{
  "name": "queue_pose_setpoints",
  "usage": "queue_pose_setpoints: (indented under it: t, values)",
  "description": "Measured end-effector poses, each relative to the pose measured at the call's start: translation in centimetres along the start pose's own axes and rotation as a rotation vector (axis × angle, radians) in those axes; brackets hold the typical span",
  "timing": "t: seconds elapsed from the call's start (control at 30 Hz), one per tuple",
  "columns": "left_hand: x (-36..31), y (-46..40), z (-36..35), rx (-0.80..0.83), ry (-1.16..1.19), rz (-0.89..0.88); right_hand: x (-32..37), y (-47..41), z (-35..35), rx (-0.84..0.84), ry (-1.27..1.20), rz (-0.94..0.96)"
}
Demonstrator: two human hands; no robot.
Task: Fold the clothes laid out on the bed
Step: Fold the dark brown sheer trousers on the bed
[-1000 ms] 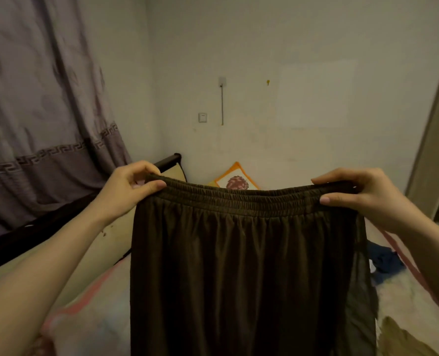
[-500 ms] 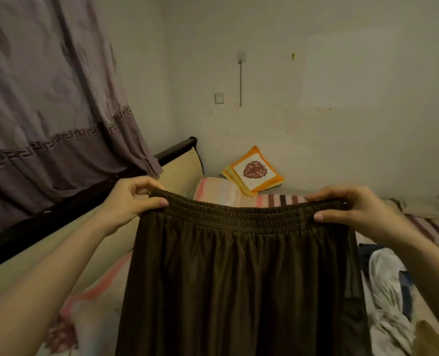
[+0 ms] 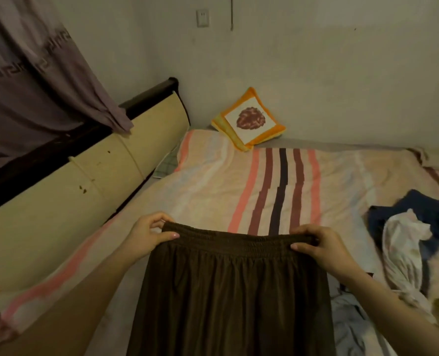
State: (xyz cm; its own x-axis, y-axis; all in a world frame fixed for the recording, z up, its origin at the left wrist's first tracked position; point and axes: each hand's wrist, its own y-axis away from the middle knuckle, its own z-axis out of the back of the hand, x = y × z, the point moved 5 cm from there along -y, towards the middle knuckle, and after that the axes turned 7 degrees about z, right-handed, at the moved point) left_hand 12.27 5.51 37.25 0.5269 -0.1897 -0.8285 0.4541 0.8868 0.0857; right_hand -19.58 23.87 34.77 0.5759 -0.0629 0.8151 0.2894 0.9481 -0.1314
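Orange cushion [image 3: 249,120], purple curtain [image 3: 31,80]

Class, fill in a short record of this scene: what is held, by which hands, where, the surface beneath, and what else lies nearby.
held item: brown skirt
grip: left hand and right hand, each pinching an end of the waistband
surface: striped bed sheet
other clothes: dark blue garment, white garment, at right
far end: orange cushion against wall

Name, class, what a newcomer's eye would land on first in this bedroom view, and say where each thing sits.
First, the dark brown skirt in the foreground, its elastic waistband pinched by the left hand and right hand. Next, the orange cushion against the far wall on the striped bed, then the crumpled clothes at right.
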Motion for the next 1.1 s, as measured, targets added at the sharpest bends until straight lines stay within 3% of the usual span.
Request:
queue_pose_setpoints:
  t: [0.2, 0.4, 0.7, 1.1]
  values:
    - [5.7, -9.4, -6.1, 0.019, -0.088, 0.065, -10.2, -7.2, -4.1, 0.008, 0.045, -0.094]
    - [12.1, -19.0, -12.0, 0.002, -0.219, 0.010, -20.0, -13.8, -8.3, 0.016, 0.182, -0.157]
    - [20.0, -32.5, -21.3, -0.098, -0.298, -0.083, -32.7, -22.0, -12.7, -0.130, 0.384, -0.233]
    - [31.7, -37.4, -29.6, -0.096, -0.324, -0.004, -44.2, -23.5, -19.5, -0.042, 0.540, -0.315]
